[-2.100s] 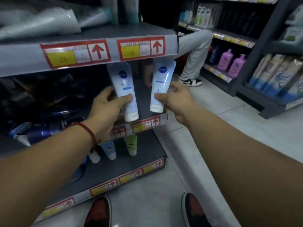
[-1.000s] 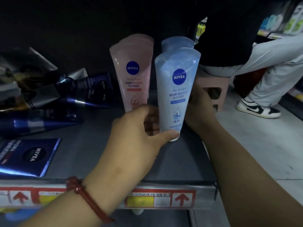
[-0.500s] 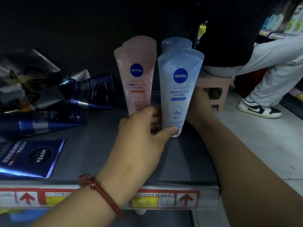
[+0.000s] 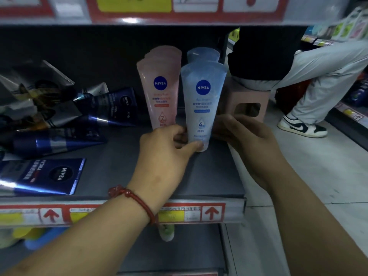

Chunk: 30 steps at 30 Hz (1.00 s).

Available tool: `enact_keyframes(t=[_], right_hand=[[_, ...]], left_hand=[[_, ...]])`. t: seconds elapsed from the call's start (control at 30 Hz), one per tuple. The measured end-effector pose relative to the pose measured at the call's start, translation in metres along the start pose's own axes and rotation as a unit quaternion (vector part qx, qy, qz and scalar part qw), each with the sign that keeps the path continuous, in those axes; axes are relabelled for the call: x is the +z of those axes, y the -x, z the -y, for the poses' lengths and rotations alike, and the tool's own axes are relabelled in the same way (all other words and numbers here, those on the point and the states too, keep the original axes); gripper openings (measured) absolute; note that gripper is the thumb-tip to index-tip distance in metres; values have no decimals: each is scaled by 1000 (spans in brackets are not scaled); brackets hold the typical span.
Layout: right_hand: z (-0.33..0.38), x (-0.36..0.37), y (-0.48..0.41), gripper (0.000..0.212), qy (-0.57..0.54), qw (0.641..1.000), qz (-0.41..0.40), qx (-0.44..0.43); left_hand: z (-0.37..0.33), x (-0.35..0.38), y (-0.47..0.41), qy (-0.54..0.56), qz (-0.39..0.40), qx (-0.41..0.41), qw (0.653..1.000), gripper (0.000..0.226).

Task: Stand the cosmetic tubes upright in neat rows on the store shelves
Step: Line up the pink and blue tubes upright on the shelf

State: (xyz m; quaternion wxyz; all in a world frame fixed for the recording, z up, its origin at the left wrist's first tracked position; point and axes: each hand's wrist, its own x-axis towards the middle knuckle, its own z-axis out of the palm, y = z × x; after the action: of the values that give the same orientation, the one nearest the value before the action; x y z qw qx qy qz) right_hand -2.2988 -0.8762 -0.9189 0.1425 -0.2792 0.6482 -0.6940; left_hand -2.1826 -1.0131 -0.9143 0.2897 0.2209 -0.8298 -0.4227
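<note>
A pale blue Nivea tube [image 4: 202,100] stands cap-down near the right end of the grey shelf [image 4: 215,176]. My left hand [image 4: 169,154] pinches its lower end between thumb and fingers. My right hand [image 4: 249,140] sits just right of the tube with its fingers curled near the base; contact is hidden. A second blue tube [image 4: 203,54] stands behind it. To their left a row of pink Nivea tubes [image 4: 159,90] stands upright, one behind another.
Dark blue and silver Nivea tubes [image 4: 107,108] lie in a loose heap on the shelf's left, with a flat blue Nivea box [image 4: 45,176] in front. A person [image 4: 298,72] sits on a pink stool [image 4: 247,100] right of the shelf. Price labels line the shelf edge [image 4: 211,212].
The view dropped from the shelf's outside to the shelf level. Both blue tubes now stand on the shelf; my right hand has come off the rear tube to beside the front one.
</note>
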Motion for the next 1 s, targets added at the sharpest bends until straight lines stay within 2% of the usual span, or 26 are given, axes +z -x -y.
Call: enact_keyframes(t=[0.1, 0.17, 0.23, 0.3, 0.4, 0.47, 0.53, 0.7, 1.0], right_hand=[[15, -6, 16, 29, 75, 995, 66, -1], [19, -3, 19, 36, 119, 990, 70, -1], [17, 3, 16, 38, 157, 986, 49, -8], [10, 11, 9, 38, 203, 979, 5, -27], [-1, 17, -4, 36, 264, 962, -55, -51], [-5, 19, -11, 33, 279, 956, -73, -58], [-7, 21, -17, 32, 288, 952, -84, -67], [-13, 25, -26, 33, 284, 953, -91, -54], [-14, 30, -27, 35, 323, 940, -101, -52]], left_hand=[[-2, -3, 2, 9, 13, -10, 1000, 31], [0, -4, 2, 20, 17, -16, 1000, 28], [3, -5, 2, 43, 19, -18, 999, 25], [4, -5, 2, 67, 35, -17, 997, 34], [2, -3, 2, 111, 94, -38, 989, 43], [2, 0, -1, 116, 132, -52, 983, 61], [2, 1, -5, 90, 161, -46, 982, 70], [4, 1, -11, 35, 183, -47, 981, 80], [2, 1, -15, 39, 204, -72, 976, 85]])
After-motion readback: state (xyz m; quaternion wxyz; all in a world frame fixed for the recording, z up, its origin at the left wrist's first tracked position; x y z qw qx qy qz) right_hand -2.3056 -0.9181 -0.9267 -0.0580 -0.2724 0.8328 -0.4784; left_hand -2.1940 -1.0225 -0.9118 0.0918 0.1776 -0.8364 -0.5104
